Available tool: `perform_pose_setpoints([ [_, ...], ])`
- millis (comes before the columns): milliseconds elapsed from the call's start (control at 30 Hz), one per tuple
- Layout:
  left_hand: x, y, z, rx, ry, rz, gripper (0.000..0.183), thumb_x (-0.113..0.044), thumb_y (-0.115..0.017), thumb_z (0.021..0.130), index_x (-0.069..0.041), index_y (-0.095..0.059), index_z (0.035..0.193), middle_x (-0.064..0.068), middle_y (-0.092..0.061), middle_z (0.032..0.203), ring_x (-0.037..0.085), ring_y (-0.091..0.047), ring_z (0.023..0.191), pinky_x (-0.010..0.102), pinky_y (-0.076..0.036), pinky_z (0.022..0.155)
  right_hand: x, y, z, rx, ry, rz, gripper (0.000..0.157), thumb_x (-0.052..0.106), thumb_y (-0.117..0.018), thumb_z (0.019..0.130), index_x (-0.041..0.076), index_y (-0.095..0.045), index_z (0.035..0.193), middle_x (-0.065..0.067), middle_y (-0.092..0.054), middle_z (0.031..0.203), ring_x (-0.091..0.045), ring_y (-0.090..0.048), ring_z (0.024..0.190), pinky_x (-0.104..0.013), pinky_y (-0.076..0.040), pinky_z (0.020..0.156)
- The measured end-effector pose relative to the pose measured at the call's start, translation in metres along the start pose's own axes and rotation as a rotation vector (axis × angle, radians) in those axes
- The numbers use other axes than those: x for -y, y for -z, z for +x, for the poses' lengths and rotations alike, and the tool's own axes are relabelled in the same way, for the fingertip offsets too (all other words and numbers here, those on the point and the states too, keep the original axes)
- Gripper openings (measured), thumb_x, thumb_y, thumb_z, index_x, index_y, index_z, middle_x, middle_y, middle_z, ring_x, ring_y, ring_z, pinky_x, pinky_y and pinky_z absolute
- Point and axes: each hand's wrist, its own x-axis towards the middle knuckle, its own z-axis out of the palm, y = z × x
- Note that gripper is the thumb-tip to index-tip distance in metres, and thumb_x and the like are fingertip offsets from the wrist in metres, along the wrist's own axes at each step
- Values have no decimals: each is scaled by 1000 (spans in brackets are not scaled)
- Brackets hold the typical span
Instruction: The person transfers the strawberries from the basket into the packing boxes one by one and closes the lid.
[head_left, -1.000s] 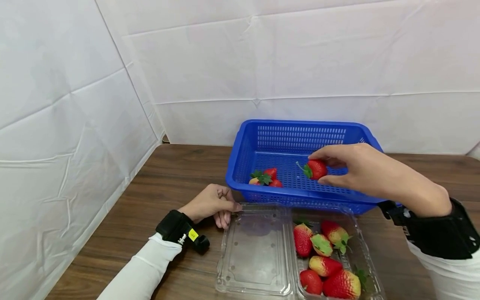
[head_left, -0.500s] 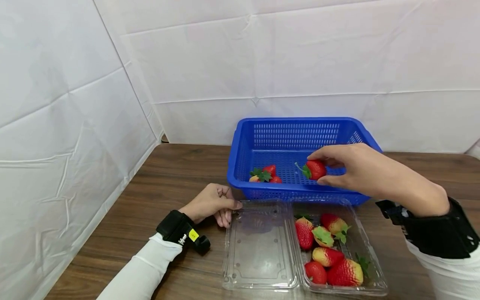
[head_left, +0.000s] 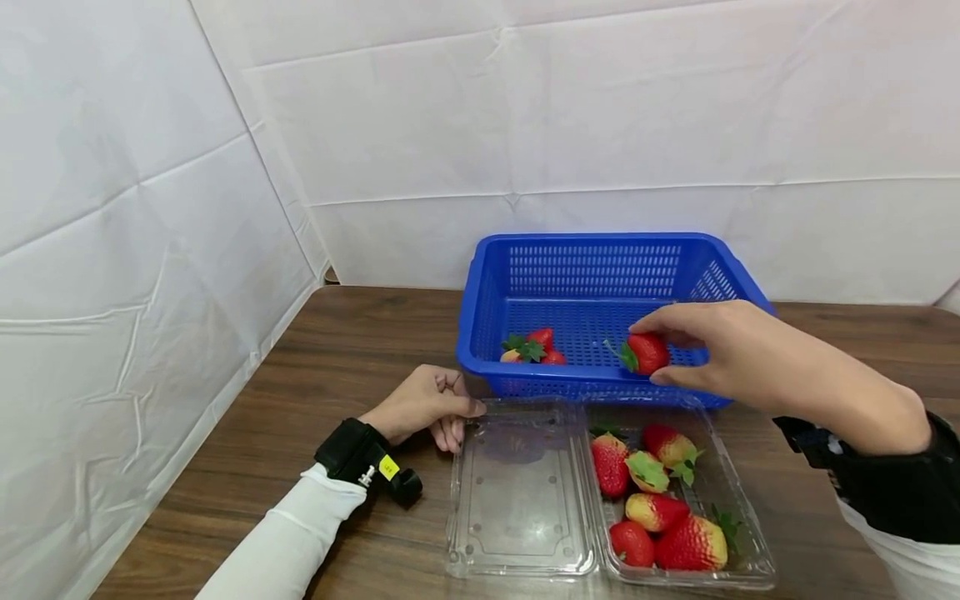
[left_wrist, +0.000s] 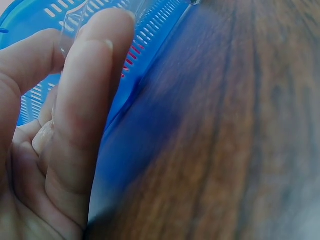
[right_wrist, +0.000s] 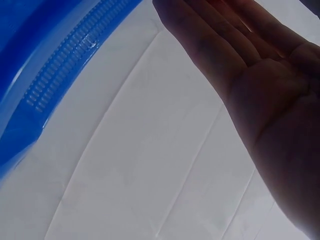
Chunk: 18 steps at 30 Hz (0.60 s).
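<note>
Right hand (head_left: 723, 343) is pinching a round red strawberry with green leaves (head_left: 648, 354) over the blue perforated plastic basket (head_left: 592, 237), now holding it slightly further right and nearer the front rim than half a second ago. Judging by this small shift, the fruit is still awaiting release. Left hand (head_left: 426, 406) is pinching the clear plastic lid (head_left: 517, 500) at its corner.

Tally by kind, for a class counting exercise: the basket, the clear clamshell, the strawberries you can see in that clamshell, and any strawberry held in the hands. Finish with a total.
Blue plastic basket: 1
Clear plastic clamshell: 1
Strawberries visible in the clamshell: 6
Strawberry held in the right hand: 1
Total: 9
</note>
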Motion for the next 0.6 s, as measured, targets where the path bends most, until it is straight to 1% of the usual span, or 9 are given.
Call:
perform_pose_setpoints([
  [200, 0, 0, 0, -2, 3, -4, 28, -19, -74, 83, 3, -57, 76, 12, -65, 55, 24, -63, 46, 27, -54, 40, 7, -5, -5, -27, 64, -25, 46, 20, -82, 77, 15, -65, 119, 3, -68, 106, -14, -64, 93, -41, -59, 74],
  [333, -1, 0, 0, -7, 18, -14, 28, -19, -74, 82, 1, -56, 75, 11, -64, 55, 21, -62, 45, 26, -53, 39, 11, -9, -12, -22, 67, -23, 48, 21, -82, 76, 15, -64, 120, 3, -68, 106, -14, -65, 91, -39, -59, 72],
  [433, -1, 0, 1, -8, 18, -13, 28, -19, -74, 82, 1, -56, 75, 11, -64, 55, 21, -62, 44, 26, -53, 39, 12, -11, -18, -17, 66, -19, 50, 23, -83, 74, 16, -64, 120, 4, -68, 106, -14, -65, 92, -39, -59, 71],
  [600, -1, 1, 1, -3, 10, -16, 28, -19, -75, 82, 2, -56, 75, 12, -64, 55, 23, -62, 45, 27, -53, 39, 16, -15, -26, -24, 109, -10, 53, 21, -85, 71, 17, -64, 120, 9, -67, 101, -7, -62, 85, -30, -59, 65],
])
